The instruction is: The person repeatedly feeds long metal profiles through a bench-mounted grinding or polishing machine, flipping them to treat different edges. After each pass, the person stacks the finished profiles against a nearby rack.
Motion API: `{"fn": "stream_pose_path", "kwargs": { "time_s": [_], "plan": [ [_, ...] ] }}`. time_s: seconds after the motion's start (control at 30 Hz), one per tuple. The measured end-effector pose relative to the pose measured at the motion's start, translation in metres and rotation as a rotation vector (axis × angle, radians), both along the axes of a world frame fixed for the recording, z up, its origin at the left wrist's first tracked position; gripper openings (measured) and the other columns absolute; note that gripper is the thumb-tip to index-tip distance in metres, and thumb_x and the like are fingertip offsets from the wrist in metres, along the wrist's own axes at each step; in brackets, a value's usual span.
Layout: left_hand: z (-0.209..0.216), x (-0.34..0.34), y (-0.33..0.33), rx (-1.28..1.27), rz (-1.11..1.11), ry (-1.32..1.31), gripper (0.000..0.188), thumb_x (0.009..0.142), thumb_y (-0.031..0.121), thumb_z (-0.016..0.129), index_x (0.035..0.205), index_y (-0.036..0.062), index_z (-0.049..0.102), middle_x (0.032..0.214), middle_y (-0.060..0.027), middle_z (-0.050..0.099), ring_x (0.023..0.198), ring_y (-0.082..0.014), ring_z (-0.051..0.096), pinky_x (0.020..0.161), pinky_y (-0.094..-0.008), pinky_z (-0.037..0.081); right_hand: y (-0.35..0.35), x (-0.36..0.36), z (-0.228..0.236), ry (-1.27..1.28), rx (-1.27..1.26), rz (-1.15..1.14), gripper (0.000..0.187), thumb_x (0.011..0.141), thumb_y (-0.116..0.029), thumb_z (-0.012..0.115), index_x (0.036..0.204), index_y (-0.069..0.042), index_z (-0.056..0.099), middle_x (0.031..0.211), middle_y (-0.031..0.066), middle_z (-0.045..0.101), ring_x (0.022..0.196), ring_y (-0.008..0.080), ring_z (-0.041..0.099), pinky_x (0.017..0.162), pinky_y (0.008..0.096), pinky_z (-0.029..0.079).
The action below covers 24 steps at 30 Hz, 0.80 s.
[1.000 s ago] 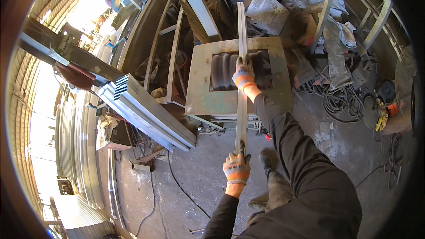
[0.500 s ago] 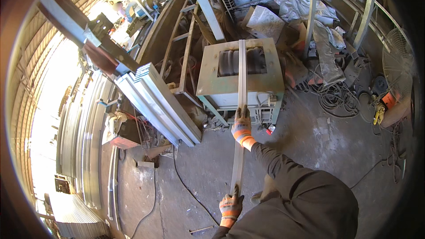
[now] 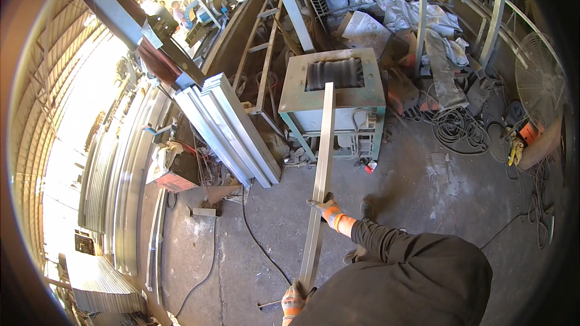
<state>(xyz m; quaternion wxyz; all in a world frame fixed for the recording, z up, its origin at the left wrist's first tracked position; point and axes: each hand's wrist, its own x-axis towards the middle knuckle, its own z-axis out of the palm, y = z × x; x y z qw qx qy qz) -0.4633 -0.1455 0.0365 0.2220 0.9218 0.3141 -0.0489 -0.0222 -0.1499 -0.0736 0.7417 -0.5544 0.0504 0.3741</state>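
A long, straight metal bar (image 3: 319, 187) runs away from me, its far end over the machine's near edge. In grey-and-orange gloves, my right hand (image 3: 329, 211) wraps around the bar partway along, with fingers on its left side. My left hand (image 3: 294, 302) grips the near end, low in the view; some of its fingers are hidden. Beyond stands a greenish-grey box-shaped machine (image 3: 293, 101) on legs. A dark, ridged roller (image 3: 334, 74) shows in its top opening, clear of the bar.
Bundled metal profiles (image 3: 232, 133) lean left of the machine. Corrugated sheets (image 3: 106, 287) lie at the lower left. A black cable (image 3: 257, 242) crosses the floor. Coiled hoses (image 3: 459, 130) and a large caged fan (image 3: 539, 78) are on the right. A post (image 3: 290, 9) rises behind the machine.
The bar has drawn back toward me, its far end leaving the roller opening. Both hands have come nearer to me, and the right hand now grips around the bar rather than lying on top.
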Motion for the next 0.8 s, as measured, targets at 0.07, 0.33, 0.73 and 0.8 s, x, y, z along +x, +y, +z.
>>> {"fn": "stream_pose_path", "kwargs": {
  "time_s": [0.07, 0.33, 0.73, 0.8],
  "plan": [
    [-0.001, -0.012, -0.010, -0.325, 0.310, -0.041, 0.077, 0.098, 0.064, 0.085, 0.143, 0.0042, 0.066, 0.128, -0.0247, 0.078, 0.122, -0.0478, 0.074, 0.103, -0.0557, 0.060, 0.008, -0.010, -0.021, 0.128, 0.179, -0.158, 0.052, 0.114, -0.018, 0.069, 0.159, -0.001, 0.051, 0.160, 0.0305, 0.056, 0.145, 0.0465, 0.058, 0.122, 0.0713, 0.052],
    [0.012, -0.026, -0.022, -0.398, 0.444, -0.067, 0.040, 0.111, 0.044, 0.081, 0.116, 0.0048, 0.074, 0.087, -0.0073, 0.077, 0.083, -0.0204, 0.074, 0.076, -0.0402, 0.058, -0.048, -0.042, 0.026, 0.112, 0.217, -0.124, 0.048, 0.099, -0.012, 0.088, 0.143, -0.003, 0.073, 0.123, 0.0106, 0.083, 0.110, 0.0214, 0.079, 0.098, 0.0380, 0.065],
    [-0.007, -0.053, 0.022, -0.875, -0.052, -0.220, 0.046, 0.118, 0.032, 0.070, 0.152, 0.0005, 0.069, 0.137, -0.0045, 0.080, 0.127, -0.0194, 0.073, 0.108, -0.0345, 0.058, -0.083, -0.033, 0.043, 0.387, 0.646, 0.096, 0.039, 0.117, -0.044, 0.072, 0.138, -0.011, 0.072, 0.126, 0.0031, 0.078, 0.113, 0.0199, 0.074, 0.098, 0.0406, 0.063],
    [0.002, -0.062, 0.015, -0.984, 0.122, -0.144, 0.046, 0.118, 0.032, 0.070, 0.152, 0.0005, 0.069, 0.137, -0.0045, 0.080, 0.127, -0.0196, 0.073, 0.108, -0.0346, 0.058, -0.082, -0.031, 0.044, 0.562, 0.647, 0.056, 0.035, 0.118, -0.039, 0.071, 0.139, -0.010, 0.071, 0.125, 0.0039, 0.077, 0.113, 0.0204, 0.075, 0.095, 0.0414, 0.065]
  ]
}}
